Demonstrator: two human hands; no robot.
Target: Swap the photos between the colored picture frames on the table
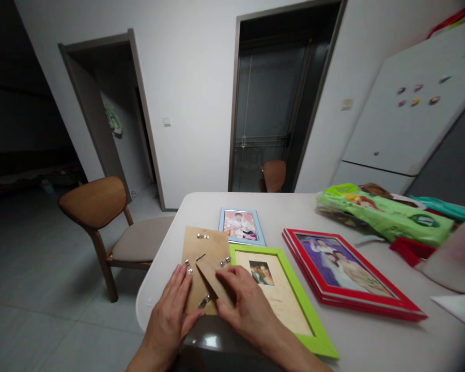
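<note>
A picture frame lies face down on the white table, showing its brown backing board with small metal clips and a fold-out stand. My left hand rests flat on the board's left edge, fingers near a clip. My right hand presses on the stand and the board's lower right, partly over a green frame holding a small photo. Neither hand grips anything. Behind the board lies a small blue frame. To the right sits a red frame with a photo.
A green plastic package and a red object lie at the table's far right, with a white fridge behind. A wooden chair stands left of the table. Two dark doorways open in the back wall.
</note>
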